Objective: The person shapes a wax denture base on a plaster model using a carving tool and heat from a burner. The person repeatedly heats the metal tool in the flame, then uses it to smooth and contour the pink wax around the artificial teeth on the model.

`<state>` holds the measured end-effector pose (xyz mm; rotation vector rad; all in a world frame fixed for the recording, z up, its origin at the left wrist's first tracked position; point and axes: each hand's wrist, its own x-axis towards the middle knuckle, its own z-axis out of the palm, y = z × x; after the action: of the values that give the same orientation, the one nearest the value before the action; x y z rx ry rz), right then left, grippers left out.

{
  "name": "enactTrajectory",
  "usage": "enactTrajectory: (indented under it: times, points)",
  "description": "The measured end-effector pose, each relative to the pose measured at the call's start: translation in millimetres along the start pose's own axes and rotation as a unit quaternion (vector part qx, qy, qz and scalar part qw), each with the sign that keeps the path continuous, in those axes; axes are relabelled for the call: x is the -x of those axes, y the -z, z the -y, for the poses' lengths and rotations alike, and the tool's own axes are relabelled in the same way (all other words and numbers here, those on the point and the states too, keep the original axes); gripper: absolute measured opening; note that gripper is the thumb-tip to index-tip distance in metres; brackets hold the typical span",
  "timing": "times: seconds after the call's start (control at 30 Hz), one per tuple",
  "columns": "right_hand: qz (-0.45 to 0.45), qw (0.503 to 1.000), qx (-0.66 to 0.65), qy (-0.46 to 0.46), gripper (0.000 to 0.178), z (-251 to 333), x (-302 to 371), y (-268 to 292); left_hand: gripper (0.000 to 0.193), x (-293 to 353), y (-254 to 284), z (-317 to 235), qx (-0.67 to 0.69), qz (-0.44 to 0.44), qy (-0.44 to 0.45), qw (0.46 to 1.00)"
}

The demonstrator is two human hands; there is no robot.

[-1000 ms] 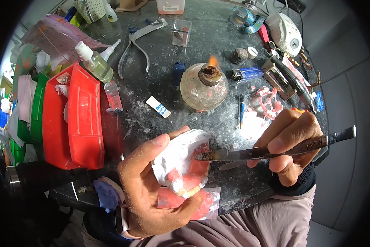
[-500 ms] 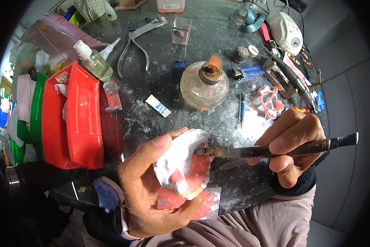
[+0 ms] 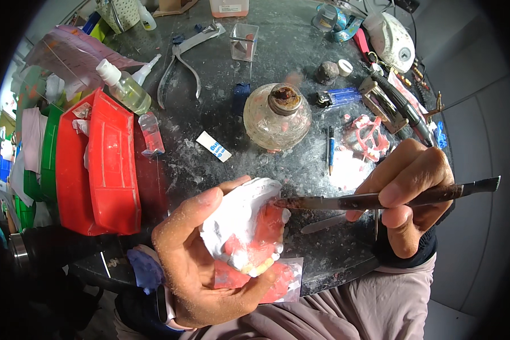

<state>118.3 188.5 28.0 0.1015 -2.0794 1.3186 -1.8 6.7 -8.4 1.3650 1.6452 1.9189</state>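
In my left hand [image 3: 192, 255] rests a white plaster dental cast [image 3: 221, 218], its toothed edge tilted toward me. Pink wax [image 3: 269, 224] covers part of its inner face, and a few yellowish teeth [image 3: 261, 266] line the near rim. My right hand [image 3: 408, 195] pinches a dark wax knife [image 3: 345, 202] between thumb and fingers. The knife's tip touches the pink wax near the cast's upper right side. Beneath the cast, partly hidden by my left hand, lie pink wax sheets on clear film [image 3: 286, 283].
A glass spirit burner [image 3: 277, 127] stands beyond the cast. Red bins [image 3: 116, 170] and a spray bottle [image 3: 124, 88] are at left, pliers [image 3: 178, 62] behind. A blue pencil [image 3: 331, 150], a lighter [image 3: 339, 98] and a dark handpiece [image 3: 399, 105] lie right. Another flat blade [image 3: 323, 224] lies near my right hand.
The cast and my left hand have shifted slightly left. The knife has turned a little, its tip still at the wax. The orange flame seen over the burner is now barely visible.
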Motion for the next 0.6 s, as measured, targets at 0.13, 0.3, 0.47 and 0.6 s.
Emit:
enactTrajectory:
  times: [0.13, 0.3, 0.47, 0.6]
  points:
    - [0.014, 1.0, 0.0, 0.003, 0.03, -0.4, -0.8, 2.9, 0.075, 0.7, 0.1, 1.3, 0.004, 0.004, 0.0, 1.0]
    - [0.0, 1.0, -0.007, -0.008, 0.028, 2.7, 0.3, 3.1, 0.078, 1.0, 3.7, -0.1, -0.082, 0.038, 0.0, 0.996]
    - [0.003, 1.0, -0.024, -0.015, 0.026, 3.0, -0.6, 3.4, 0.076, 1.6, 0.2, 1.2, -0.017, 0.002, -0.002, 1.0]
    - [0.01, 0.999, -0.03, -0.01, 0.024, 1.3, -1.7, 4.5, 0.077, 1.7, -0.2, 2.1, -0.011, 0.009, 0.002, 1.0]
